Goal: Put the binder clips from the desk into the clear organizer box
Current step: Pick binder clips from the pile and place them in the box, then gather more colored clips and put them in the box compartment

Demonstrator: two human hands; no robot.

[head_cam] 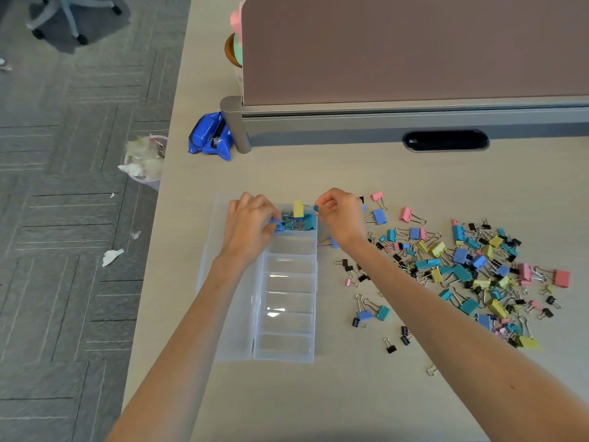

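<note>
**Binder clips: transfer from counter to organizer box, both hands loaded**

Binder clips (pixel 460 255) of mixed colour and size lie mostly in a loose heap on the counter (pixel 318 393), to the right of the clear organizer box (pixel 288 344), with a few strays between heap and box. The box lies flat. Its lid (pixel 232 314) is folded out to the left, so the single row of compartments is open from above and from the heap side. Clips show only in the far compartment (pixel 296 231), and these are blue and teal, which suggests that filling goes by colour from the far end.

The left hand (pixel 251 223) is over that compartment, its fingers (pixel 271 215) curled round a blue clip (pixel 278 226) at the near-left corner. This is judged to be a placing or tidying grip. The right hand (pixel 341 215) is at the far-right corner. Its fingers (pixel 325 205) pinch the wire handle of a yellow clip (pixel 298 208), which stands out above the far rim. A small blue object sits at the same fingertips, but whether it is a second clip cannot be told. Holding a clip by its handle keeps the body free to drop.

The task is judged to be at an early stage. A likely hazard is wire handles tangling and dragging neighbouring clips along.
</note>
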